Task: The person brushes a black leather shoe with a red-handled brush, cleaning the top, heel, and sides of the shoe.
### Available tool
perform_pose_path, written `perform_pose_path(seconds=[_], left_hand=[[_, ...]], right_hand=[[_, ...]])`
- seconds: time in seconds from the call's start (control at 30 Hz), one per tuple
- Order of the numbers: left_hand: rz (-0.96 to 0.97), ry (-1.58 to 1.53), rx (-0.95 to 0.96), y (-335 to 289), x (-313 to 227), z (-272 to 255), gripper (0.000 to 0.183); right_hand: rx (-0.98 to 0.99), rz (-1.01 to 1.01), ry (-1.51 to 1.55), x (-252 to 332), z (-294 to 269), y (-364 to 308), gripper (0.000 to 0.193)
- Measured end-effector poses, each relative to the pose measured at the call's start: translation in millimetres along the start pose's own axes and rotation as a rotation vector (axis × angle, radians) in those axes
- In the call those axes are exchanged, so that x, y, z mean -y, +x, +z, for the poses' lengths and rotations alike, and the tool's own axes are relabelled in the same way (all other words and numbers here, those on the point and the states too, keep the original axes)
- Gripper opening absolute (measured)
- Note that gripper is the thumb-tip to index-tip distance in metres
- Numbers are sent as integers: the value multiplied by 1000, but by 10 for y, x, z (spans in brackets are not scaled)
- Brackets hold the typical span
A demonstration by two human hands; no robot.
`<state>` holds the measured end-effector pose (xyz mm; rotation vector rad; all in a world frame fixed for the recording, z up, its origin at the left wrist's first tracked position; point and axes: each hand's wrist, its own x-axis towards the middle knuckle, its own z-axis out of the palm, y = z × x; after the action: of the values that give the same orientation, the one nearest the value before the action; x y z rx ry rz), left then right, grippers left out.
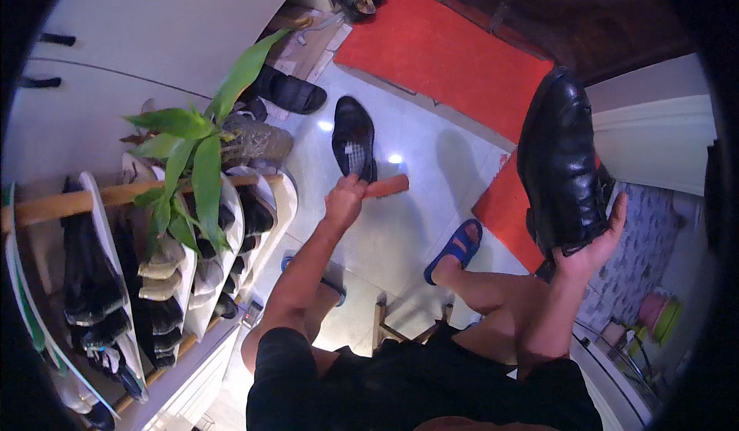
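Note:
Raised at the right, a glossy black leather shoe [560,162] stands toe up in my right hand [591,252]. The fingers of that hand are mostly hidden behind the heel end, and the thumb shows at its side. My left hand [346,200] is closed round one end of a reddish-brown oblong shoe brush [387,186], held apart from the raised shoe. Just beyond that hand, another black shoe [354,135] with a checked insole lies on the tiled floor.
At the left stands a shoe rack [115,277] full of shoes, with a leafy potted plant [204,135] above. Black slippers [291,92] lie near the cabinet [146,23]. A red mat [454,54] covers the far step. My feet are in blue sandals [456,250] beside a low stool [408,319].

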<state>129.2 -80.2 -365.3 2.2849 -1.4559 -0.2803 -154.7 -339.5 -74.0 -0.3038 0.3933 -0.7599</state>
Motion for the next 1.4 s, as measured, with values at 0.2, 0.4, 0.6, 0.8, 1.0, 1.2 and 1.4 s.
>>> perform_pose_path(seconds=[0.2, 0.4, 0.6, 0.8, 1.0, 1.2, 1.4], left_hand=[[61, 74, -53, 1406, 346, 24, 11], [-67, 203, -39, 2427, 895, 411, 16], [-117, 26, -20, 2316, 1090, 536, 16], [-386, -448, -180, 1091, 313, 179, 11], [-1075, -1643, 345, -835, -907, -134, 23], [-1130, -1879, 152, -1878, -1621, -685, 31], [-930, -1582, 18, -2374, -1899, -1454, 44]], right_hand=[[-162, -51, -42, -19, -125, 6, 68], [-254, -35, -97, -70, -93, -10, 82], [-245, 5, -52, -136, -88, -56, 79], [-139, 32, 69, -276, 152, -181, 69], [29, 161, 213, -394, 311, -328, 70], [252, 204, 233, -673, 480, -553, 64], [458, 146, -34, -1043, 485, -718, 53]])
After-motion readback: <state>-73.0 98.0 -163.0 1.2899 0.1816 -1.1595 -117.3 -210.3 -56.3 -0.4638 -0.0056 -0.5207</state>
